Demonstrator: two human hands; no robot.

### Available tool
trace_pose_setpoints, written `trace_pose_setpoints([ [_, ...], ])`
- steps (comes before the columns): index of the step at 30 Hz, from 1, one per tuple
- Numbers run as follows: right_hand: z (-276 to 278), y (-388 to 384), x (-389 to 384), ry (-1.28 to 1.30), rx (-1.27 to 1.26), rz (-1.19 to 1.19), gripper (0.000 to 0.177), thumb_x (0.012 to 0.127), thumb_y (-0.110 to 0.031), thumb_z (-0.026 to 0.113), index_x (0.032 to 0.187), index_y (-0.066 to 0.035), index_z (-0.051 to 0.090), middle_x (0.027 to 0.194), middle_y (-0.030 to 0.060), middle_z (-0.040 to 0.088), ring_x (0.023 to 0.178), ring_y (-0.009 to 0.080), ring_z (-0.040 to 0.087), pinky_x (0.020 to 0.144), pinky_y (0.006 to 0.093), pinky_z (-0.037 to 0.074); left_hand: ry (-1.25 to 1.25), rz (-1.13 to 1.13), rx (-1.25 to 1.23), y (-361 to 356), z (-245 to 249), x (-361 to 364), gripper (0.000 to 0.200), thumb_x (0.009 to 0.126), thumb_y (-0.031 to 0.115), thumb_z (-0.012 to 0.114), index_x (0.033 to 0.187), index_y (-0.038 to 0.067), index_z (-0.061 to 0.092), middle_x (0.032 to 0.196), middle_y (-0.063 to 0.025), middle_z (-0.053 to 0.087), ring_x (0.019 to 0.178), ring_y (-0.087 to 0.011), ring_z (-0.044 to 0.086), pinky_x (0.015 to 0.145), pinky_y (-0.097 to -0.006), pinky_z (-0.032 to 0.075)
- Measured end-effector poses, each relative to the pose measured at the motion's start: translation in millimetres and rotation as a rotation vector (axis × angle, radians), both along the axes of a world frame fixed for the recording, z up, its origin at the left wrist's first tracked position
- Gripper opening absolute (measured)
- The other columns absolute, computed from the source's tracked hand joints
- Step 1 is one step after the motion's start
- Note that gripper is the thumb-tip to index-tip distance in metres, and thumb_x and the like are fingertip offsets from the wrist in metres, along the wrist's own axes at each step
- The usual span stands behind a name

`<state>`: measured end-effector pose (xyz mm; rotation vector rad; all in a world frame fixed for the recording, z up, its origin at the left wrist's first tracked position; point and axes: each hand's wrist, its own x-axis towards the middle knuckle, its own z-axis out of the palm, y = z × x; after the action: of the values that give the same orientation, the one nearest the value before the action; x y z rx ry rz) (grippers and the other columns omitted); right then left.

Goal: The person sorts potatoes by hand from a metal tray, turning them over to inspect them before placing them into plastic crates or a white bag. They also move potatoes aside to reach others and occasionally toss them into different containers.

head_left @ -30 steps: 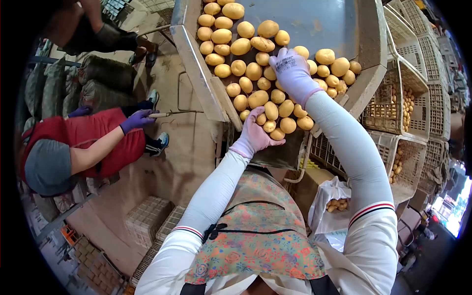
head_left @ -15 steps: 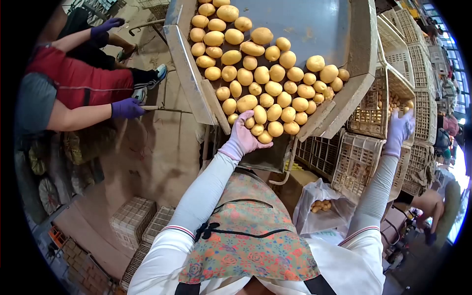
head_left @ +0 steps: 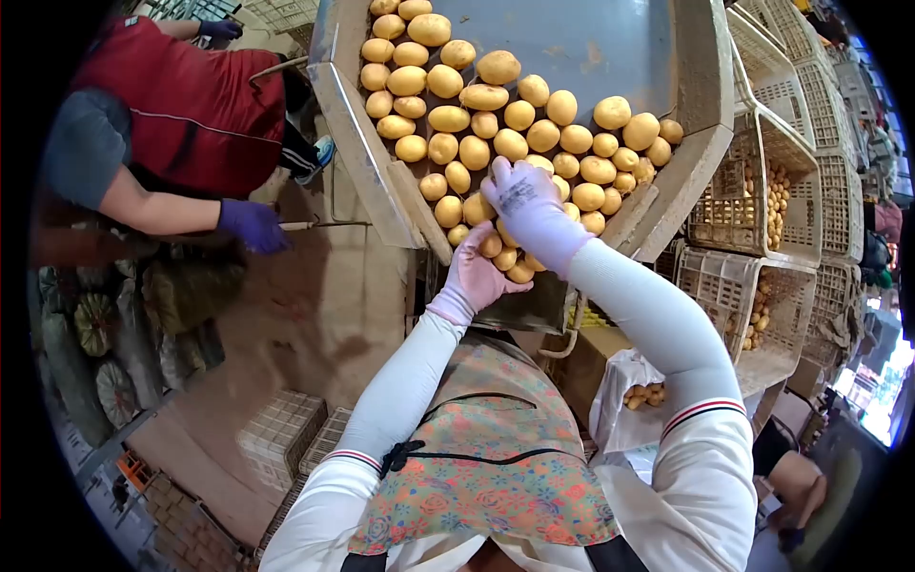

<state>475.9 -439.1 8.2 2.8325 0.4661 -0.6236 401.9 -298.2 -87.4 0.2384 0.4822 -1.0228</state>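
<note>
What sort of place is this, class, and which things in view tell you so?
Probably a produce sorting or packing shed: loose potatoes are gathered on a wide, wood-edged tray, stacked plastic crates stand at the right, and what look like filled sacks lie at the left.

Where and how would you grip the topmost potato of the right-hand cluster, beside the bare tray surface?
Probably around that potato's rounded middle, coming from above with fingers over its far side: bare tray lies open there, leaving finger room, while neighbouring potatoes crowd its right and near sides.
</note>
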Motion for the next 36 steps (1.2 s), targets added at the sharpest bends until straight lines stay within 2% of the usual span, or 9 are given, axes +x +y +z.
trace_pose_setpoints([
  [9,20.7,-45.9,-28.7,-0.513,0.511,-0.048,0.038,0.08,-0.007,0.067,0.117,-0.015,0.062,0.115,0.0088,0.061,0.1,0.0261,0.063,0.081,0.0414,0.053,0.048,-0.083,0.039,-2.7,15.5,12.9,0.066,0.095,0.054,0.06,0.153,0.03,0.04,0.16,-0.0028,0.039,0.147,-0.0382,0.035,0.102,-0.0838,0.024],
  [11,61.9,-104.7,-54.3,-0.931,0.374,-0.044,0.032,0.077,0.0,0.062,0.108,-0.009,0.063,0.103,0.0131,0.064,0.088,0.0309,0.063,0.075,0.0424,0.053,-0.049,-0.064,-0.006,-1.3,-2.4,5.7,0.069,0.09,0.057,0.066,0.15,0.032,0.042,0.159,0.0007,0.038,0.147,-0.0348,0.034,0.101,-0.0849,0.025],
  [14,130.5,-234.1,-85.5,-1.175,0.086,-0.408,0.041,0.091,0.0,0.062,0.131,-0.003,0.055,0.125,0.0127,0.063,0.116,0.0259,0.06,0.09,0.0362,0.055,0.021,-0.003,0.01,-5.1,-14.6,5.2,0.056,0.096,0.041,0.063,0.147,0.025,0.047,0.154,-0.0057,0.045,0.144,-0.0394,0.04,0.101,-0.0836,0.03],
  [15,121.0,-286.1,-102.0,-1.135,-0.361,-0.675,0.045,0.09,-0.001,0.062,0.134,-0.005,0.053,0.132,0.0148,0.06,0.12,0.0279,0.059,0.094,0.0368,0.055,0.088,-0.022,0.026,-6.5,-6.3,7.0,0.054,0.096,0.039,0.063,0.146,0.023,0.048,0.153,-0.0065,0.047,0.142,-0.0397,0.041,0.101,-0.0832,0.031],
  [20,79.1,-153.0,-68.4,-0.571,0.234,-0.255,0.051,0.075,0.003,0.064,0.124,-0.011,0.061,0.11,0.01,0.064,0.102,0.0327,0.062,0.086,0.0441,0.051,0.066,-0.008,0.079,-7.5,-0.9,4.4,0.044,0.098,0.033,0.061,0.139,0.02,0.052,0.148,-0.0087,0.051,0.136,-0.042,0.048,0.099,-0.0816,0.036],
  [24,7.6,-87.1,-35.4,-0.426,0.263,-0.21,0.044,0.084,-0.003,0.061,0.126,-0.014,0.06,0.112,0.0104,0.062,0.102,0.0271,0.062,0.081,0.0427,0.052,-0.05,-0.036,0.038,-4.3,-14.2,-2.4,0.051,0.097,0.041,0.062,0.142,0.019,0.051,0.153,-0.0107,0.047,0.14,-0.0394,0.045,0.105,-0.0786,0.032],
  [26,9.7,-74.4,-22.7,-0.269,-0.056,-0.279,0.041,0.089,-0.01,0.06,0.129,-0.016,0.06,0.113,0.0094,0.061,0.105,0.0275,0.061,0.083,0.0414,0.052,-0.028,0.088,0.02,-3.2,-0.6,-7.5,0.058,0.096,0.047,0.062,0.145,0.02,0.048,0.156,-0.0102,0.044,0.14,-0.0393,0.045,0.108,-0.0771,0.03],
  [33,8.0,-51.5,-48.6,-0.62,0.28,-0.355,0.052,0.08,-0.011,0.07,0.131,-0.019,0.06,0.12,0.0127,0.061,0.11,0.0322,0.06,0.09,0.0471,0.049,-0.256,0.347,0.173,-15.8,-7.9,-21.5,0.085,0.089,0.066,0.058,0.156,0.02,0.034,0.165,-0.0064,0.028,0.149,-0.0374,0.022,0.125,-0.0592,0.007],
  [36,-5.2,-56.4,-69.2,-0.55,0.384,-0.198,0.06,0.08,-0.013,0.068,0.139,-0.02,0.057,0.139,0.0198,0.056,0.12,0.0349,0.057,0.104,0.0492,0.042,0.049,0.417,0.028,-11.0,13.2,-22.0,0.079,0.092,0.06,0.058,0.157,0.021,0.033,0.166,-0.0055,0.024,0.149,-0.0361,0.023,0.125,-0.0604,0.008],
])
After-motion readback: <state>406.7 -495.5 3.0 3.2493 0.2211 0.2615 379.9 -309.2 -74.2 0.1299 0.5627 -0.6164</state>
